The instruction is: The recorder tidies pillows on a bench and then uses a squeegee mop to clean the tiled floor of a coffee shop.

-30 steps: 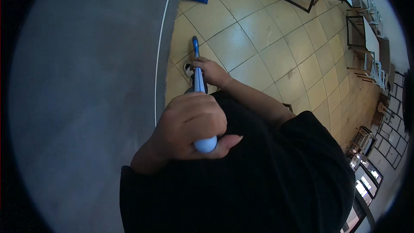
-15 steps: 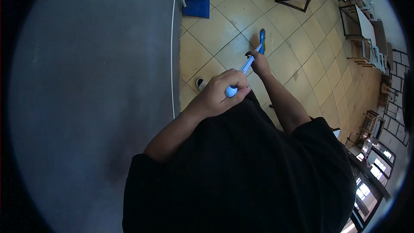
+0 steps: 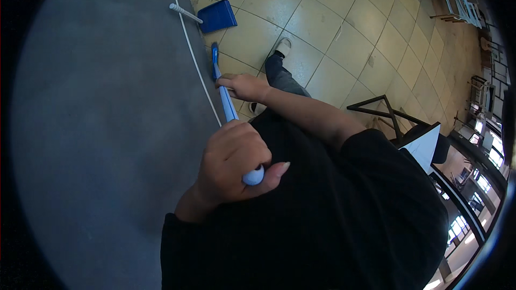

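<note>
A broom with a light blue handle [image 3: 228, 106] runs away from me along the foot of the grey wall. My left hand [image 3: 234, 158] is wrapped round its upper end, and the rounded tip shows between thumb and fingers. Lower down the handle, my right hand [image 3: 246, 87] is closed round it, with part of its grip hidden. The blue broom head [image 3: 215, 56] is down by the wall. Just beyond it stands a blue dustpan [image 3: 217, 16] with a white upright handle [image 3: 185, 13], which neither hand touches.
The grey wall [image 3: 118, 102], with a thin white line along it, fills the left side. Yellowish tiles [image 3: 301, 19] cover the floor. My shoe [image 3: 284, 47] is forward on them. A white-topped table [image 3: 422, 145] with dark legs is at right; chairs [image 3: 457, 8] stand farther off.
Both hands have swung the broom leftward, from the open tiles to the wall near the dustpan. My view has shifted, and one foot now shows farther forward.
</note>
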